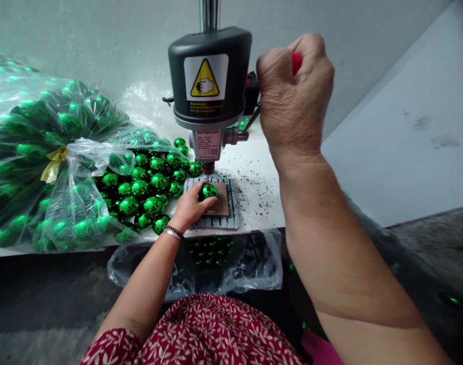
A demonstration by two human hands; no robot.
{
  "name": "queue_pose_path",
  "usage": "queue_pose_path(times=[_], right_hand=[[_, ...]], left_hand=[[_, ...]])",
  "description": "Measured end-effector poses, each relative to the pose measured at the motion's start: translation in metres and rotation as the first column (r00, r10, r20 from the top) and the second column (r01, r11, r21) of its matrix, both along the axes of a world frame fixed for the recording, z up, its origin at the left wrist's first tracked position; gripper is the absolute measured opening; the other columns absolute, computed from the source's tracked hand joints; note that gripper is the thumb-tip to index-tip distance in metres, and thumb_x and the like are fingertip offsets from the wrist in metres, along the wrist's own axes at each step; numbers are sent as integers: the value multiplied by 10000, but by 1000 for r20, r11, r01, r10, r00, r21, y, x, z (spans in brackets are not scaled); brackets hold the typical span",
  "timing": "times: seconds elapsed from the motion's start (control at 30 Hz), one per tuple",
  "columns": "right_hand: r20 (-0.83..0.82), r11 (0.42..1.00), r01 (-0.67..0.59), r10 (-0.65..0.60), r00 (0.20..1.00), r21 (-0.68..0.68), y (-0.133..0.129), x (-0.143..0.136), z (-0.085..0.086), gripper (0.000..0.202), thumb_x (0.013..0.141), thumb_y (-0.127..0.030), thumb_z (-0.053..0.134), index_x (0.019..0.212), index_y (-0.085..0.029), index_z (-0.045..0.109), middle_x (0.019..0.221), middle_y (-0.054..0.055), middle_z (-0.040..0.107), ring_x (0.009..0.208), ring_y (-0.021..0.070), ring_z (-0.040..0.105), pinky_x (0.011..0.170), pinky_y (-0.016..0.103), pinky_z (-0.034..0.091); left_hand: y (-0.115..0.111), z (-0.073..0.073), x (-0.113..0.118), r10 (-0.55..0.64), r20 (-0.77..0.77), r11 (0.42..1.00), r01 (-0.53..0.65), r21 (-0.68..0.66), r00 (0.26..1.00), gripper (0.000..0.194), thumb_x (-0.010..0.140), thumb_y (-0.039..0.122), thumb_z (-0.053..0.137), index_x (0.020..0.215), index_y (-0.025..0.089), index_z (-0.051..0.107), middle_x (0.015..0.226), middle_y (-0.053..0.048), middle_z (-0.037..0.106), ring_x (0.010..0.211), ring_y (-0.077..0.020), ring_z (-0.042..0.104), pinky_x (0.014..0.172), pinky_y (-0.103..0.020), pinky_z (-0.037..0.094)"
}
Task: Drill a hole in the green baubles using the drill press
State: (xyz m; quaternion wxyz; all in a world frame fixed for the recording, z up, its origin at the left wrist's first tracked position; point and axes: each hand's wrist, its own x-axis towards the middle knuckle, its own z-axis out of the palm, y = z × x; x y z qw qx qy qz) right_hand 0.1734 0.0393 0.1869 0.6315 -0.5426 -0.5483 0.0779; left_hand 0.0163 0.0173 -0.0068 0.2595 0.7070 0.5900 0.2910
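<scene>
My left hand [191, 205] grips a shiny green ball [208, 191], thumb and fingers around its near and left sides. The ball rests on a small brown board [223, 203] over the slotted metal base [212, 222] of a bench drill [210, 76]. Directly above the ball is the thin drill bit [207, 177]; whether its tip touches the ball I cannot tell. Up at the right of the drill head, my right hand [298, 96] is wrapped round a lever handle with a red end [297, 63].
Left of the drill, loose green balls [153, 182] spill from a clear plastic bag [30, 167] tied with a yellow strip [54, 163]. Dark shavings [260, 190] litter the white table [269, 215]. Below its front edge hangs an open plastic bag [250, 263] holding green balls.
</scene>
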Motion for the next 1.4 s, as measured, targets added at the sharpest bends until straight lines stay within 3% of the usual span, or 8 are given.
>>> queue_pose_path(times=[0.33,0.53,0.8,1.4], right_hand=[[1,994,-47,47,999,94,-6,3,-10,293,845,-266,476,659,-157,278,618,-68,254,596,-19,238,635,168,274],[68,990,42,-52,996,132,-25,1,-30,186,820,-237,460,718,-134,343,644,-76,305,603,-45,269,654,118,297],[168,954,74,-127,977,290,-36,4,-54,128,799,-206,500,736,-106,452,653,-64,406,616,-45,342,634,120,329],[134,900,154,-226,965,409,-40,-1,-83,105,786,-217,521,758,-127,475,656,-46,451,603,-22,400,618,152,355]], left_hand=[[-3,5,3,40,29,998,-39,-57,999,645,751,377,685,1343,183,519,1201,-73,657,1063,-245,618,964,-373,474],[-3,1,2,30,54,999,-27,-43,998,646,755,375,687,1349,192,513,1270,-74,632,1145,-254,590,989,-365,456],[-3,-2,2,41,66,998,-38,-48,997,648,738,372,704,1339,211,524,1179,-66,667,1043,-250,623,915,-365,487],[-4,-3,1,36,24,999,-35,-31,999,633,745,368,700,1335,228,516,1193,-63,663,1036,-253,631,899,-355,490]])
